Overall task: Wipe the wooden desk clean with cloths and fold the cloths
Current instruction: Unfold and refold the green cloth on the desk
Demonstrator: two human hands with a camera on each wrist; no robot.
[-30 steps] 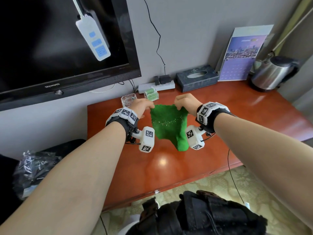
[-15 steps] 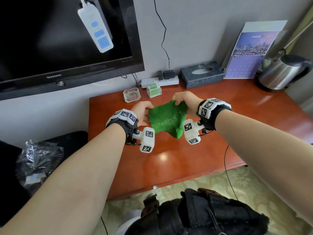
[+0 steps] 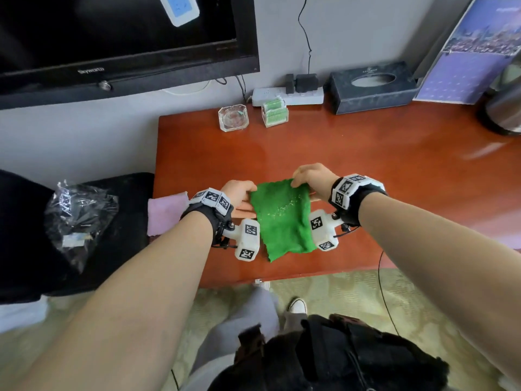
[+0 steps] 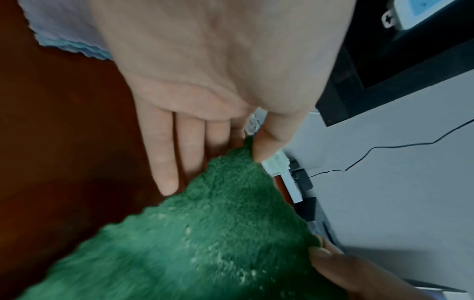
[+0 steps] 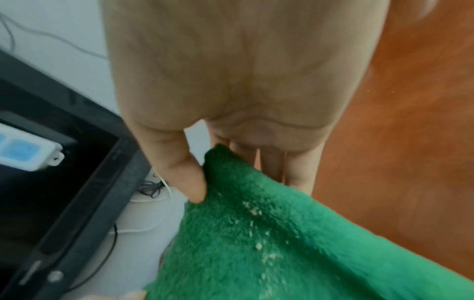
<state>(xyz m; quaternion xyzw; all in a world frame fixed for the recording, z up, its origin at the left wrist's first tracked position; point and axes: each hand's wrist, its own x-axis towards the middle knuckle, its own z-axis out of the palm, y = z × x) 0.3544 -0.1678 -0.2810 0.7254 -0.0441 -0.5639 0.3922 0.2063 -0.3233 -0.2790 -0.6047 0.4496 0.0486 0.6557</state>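
Observation:
A fluffy green cloth (image 3: pixel 283 218) speckled with pale crumbs hangs spread between my two hands above the front of the reddish wooden desk (image 3: pixel 380 165). My left hand (image 3: pixel 239 191) pinches its upper left corner between thumb and forefinger; the other fingers lie straight behind the cloth (image 4: pixel 225 233). My right hand (image 3: pixel 308 176) pinches the upper right corner with its thumb (image 5: pixel 189 178) against the green cloth (image 5: pixel 269 233). A pink cloth (image 3: pixel 166 213) lies folded at the desk's left edge, partly hidden by my left wrist.
At the back of the desk stand a glass ashtray (image 3: pixel 233 118), a clear box of green sticks (image 3: pixel 275 112), a white power strip (image 3: pixel 287 96), a dark tissue box (image 3: pixel 372 87), a calendar (image 3: pixel 473 52) and a kettle (image 3: pixel 504 108). A television (image 3: pixel 112 38) hangs on the wall. A black seat with a plastic bag (image 3: pixel 79 215) stands left.
Both hands have come toward the desk's front edge with the green cloth, and it now hangs flatter and wider between them. The head view has tilted downward.

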